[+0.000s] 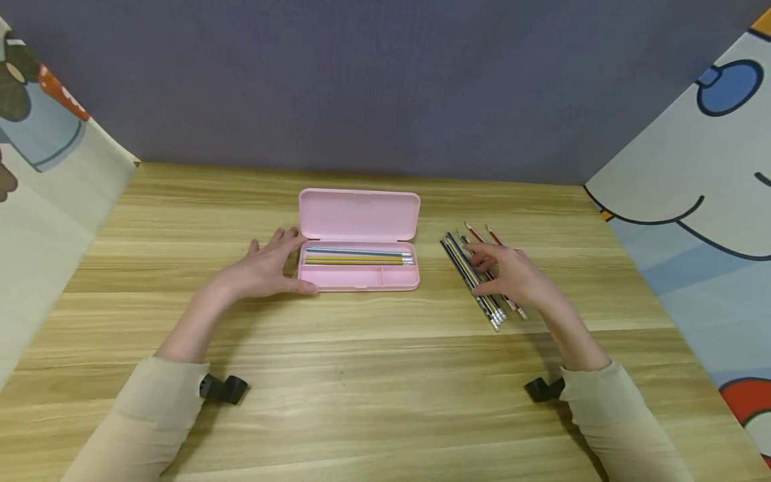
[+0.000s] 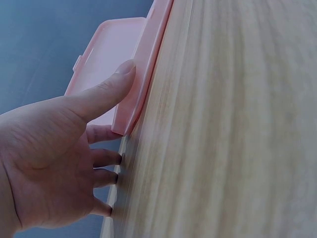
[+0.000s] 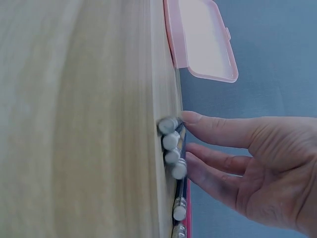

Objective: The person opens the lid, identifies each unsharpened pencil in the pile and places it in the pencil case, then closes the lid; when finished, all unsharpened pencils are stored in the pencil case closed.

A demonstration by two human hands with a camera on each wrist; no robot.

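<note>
A pink pencil case [image 1: 340, 276] lies with its lid raised at the back. Several pencils [image 1: 355, 262] lie in its rear compartment, eraser ends to the right. My left hand [image 1: 259, 271] is at the case's left end, fingers spread; in the left wrist view its thumb [image 2: 111, 91] touches the front wall. To the right of the case lie loose pencils [image 1: 466, 278], mostly dark. My right hand [image 1: 512, 274] is over them with thumb and fingers apart. The right wrist view has its thumb tip by the eraser ends [image 3: 171, 141]; contact is hard to tell.
Red pencils [image 1: 494, 235] stick out beyond my right hand. A grey-blue panel [image 1: 361, 87] stands behind the wooden table [image 1: 361, 375], and panels with cartoon prints flank it. Each wrist wears a small black camera mount [image 1: 224, 389].
</note>
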